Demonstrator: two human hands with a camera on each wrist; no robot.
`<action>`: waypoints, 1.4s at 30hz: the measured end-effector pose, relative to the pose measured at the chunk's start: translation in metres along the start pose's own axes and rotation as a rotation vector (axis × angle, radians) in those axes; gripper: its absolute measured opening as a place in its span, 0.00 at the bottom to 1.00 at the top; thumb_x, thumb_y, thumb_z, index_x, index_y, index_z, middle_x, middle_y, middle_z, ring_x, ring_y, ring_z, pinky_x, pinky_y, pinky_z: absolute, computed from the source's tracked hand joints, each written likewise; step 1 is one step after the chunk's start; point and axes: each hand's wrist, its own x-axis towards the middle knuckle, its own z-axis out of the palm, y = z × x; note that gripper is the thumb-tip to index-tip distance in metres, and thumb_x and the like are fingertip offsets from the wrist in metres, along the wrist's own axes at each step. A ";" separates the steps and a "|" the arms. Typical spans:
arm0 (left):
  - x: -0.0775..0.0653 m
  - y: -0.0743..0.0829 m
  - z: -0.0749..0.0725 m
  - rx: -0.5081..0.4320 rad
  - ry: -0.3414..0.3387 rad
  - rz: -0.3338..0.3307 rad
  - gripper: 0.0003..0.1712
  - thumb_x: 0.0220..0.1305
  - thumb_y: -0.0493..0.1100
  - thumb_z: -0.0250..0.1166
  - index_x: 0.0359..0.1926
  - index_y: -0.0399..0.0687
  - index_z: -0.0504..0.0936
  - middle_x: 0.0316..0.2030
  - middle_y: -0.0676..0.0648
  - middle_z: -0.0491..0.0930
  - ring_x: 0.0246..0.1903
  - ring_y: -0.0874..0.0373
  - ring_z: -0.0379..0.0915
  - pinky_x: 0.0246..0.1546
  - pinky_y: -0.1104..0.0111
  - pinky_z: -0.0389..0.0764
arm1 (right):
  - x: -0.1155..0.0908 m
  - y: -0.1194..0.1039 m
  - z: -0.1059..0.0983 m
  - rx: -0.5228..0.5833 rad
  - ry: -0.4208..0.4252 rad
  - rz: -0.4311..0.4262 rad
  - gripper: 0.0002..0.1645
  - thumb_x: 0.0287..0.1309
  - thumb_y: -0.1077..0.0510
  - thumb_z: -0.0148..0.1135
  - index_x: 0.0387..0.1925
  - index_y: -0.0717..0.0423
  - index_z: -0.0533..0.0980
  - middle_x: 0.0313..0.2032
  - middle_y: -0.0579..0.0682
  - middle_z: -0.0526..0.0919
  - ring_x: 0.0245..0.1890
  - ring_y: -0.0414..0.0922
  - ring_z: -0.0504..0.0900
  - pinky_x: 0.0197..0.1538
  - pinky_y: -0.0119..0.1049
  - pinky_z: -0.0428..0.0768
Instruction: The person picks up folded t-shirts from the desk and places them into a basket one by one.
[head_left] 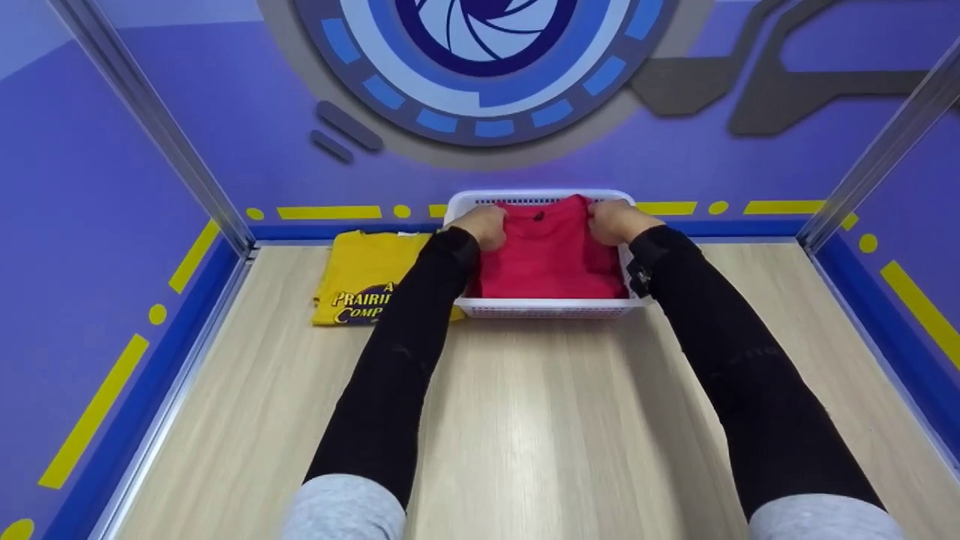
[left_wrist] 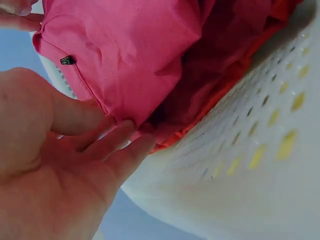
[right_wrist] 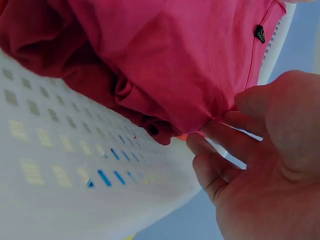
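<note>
A red T-shirt (head_left: 551, 259) lies folded inside a white plastic basket (head_left: 547, 304) by the back wall. My left hand (head_left: 486, 225) pinches its far left corner between thumb and fingers. At the far right corner, my right hand (head_left: 616, 223) pinches the cloth the same way. Both wrist views show the red fabric (left_wrist: 120, 55) hanging in loose folds beside the basket's perforated wall (right_wrist: 60, 150). A small black tag (right_wrist: 259, 33) sits near the shirt's upper edge, between the hands.
Left of the basket, a folded yellow T-shirt (head_left: 364, 266) with printed lettering lies on the wooden table (head_left: 517, 420), partly behind my left forearm. Blue-purple panels (head_left: 225, 112) with metal corner posts (head_left: 161, 135) enclose the table at the back and both sides.
</note>
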 end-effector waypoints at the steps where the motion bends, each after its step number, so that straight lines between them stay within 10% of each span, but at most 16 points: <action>1: -0.010 0.005 -0.005 0.013 -0.032 -0.009 0.31 0.76 0.40 0.52 0.78 0.48 0.74 0.72 0.45 0.80 0.62 0.53 0.78 0.63 0.62 0.76 | 0.001 -0.001 0.000 0.003 -0.026 0.005 0.25 0.81 0.60 0.43 0.62 0.76 0.75 0.56 0.76 0.84 0.56 0.69 0.85 0.64 0.58 0.84; 3: -0.002 0.003 -0.001 0.006 -0.078 -0.017 0.29 0.78 0.41 0.50 0.76 0.48 0.75 0.68 0.45 0.81 0.54 0.52 0.75 0.56 0.61 0.74 | 0.001 -0.002 -0.001 0.045 -0.060 0.035 0.29 0.82 0.58 0.41 0.70 0.76 0.71 0.61 0.77 0.82 0.59 0.68 0.83 0.67 0.56 0.83; 6: -0.031 0.016 -0.014 -0.011 -0.104 0.020 0.30 0.80 0.39 0.49 0.78 0.45 0.73 0.71 0.41 0.78 0.53 0.47 0.73 0.53 0.61 0.72 | -0.002 -0.001 0.000 0.118 -0.044 0.063 0.32 0.79 0.60 0.41 0.74 0.76 0.67 0.63 0.79 0.80 0.62 0.69 0.82 0.70 0.56 0.81; 13: -0.095 0.042 -0.026 -0.015 0.029 0.194 0.28 0.77 0.35 0.54 0.74 0.42 0.81 0.73 0.41 0.81 0.73 0.49 0.76 0.72 0.60 0.78 | -0.028 -0.007 0.001 0.256 0.201 -0.056 0.16 0.72 0.64 0.51 0.40 0.67 0.85 0.30 0.60 0.82 0.37 0.59 0.81 0.50 0.53 0.82; 18: -0.119 0.056 -0.009 0.029 0.035 0.328 0.19 0.76 0.36 0.57 0.58 0.44 0.91 0.56 0.45 0.91 0.63 0.49 0.83 0.67 0.58 0.83 | -0.051 -0.021 0.004 0.368 0.067 -0.145 0.15 0.76 0.59 0.60 0.38 0.58 0.89 0.27 0.46 0.80 0.33 0.44 0.76 0.42 0.38 0.75; 31: -0.130 0.050 0.025 -0.059 -0.085 0.293 0.21 0.81 0.38 0.53 0.58 0.48 0.92 0.55 0.47 0.91 0.62 0.49 0.80 0.71 0.58 0.81 | -0.067 -0.035 0.042 0.343 -0.042 -0.132 0.14 0.78 0.57 0.63 0.49 0.55 0.93 0.46 0.54 0.95 0.52 0.54 0.89 0.64 0.56 0.85; 36: -0.143 0.042 0.031 -0.123 -0.001 0.347 0.19 0.87 0.44 0.53 0.58 0.46 0.90 0.48 0.44 0.90 0.50 0.51 0.82 0.65 0.58 0.84 | -0.070 -0.041 0.046 0.356 0.098 -0.134 0.15 0.76 0.60 0.61 0.42 0.58 0.92 0.37 0.54 0.93 0.42 0.52 0.87 0.54 0.51 0.86; 42: -0.172 0.030 0.038 -0.227 0.261 0.356 0.16 0.85 0.46 0.59 0.57 0.46 0.91 0.48 0.47 0.91 0.50 0.52 0.85 0.63 0.59 0.86 | -0.096 -0.059 0.040 0.430 0.416 -0.160 0.15 0.76 0.61 0.59 0.39 0.59 0.90 0.28 0.51 0.86 0.28 0.45 0.79 0.39 0.40 0.78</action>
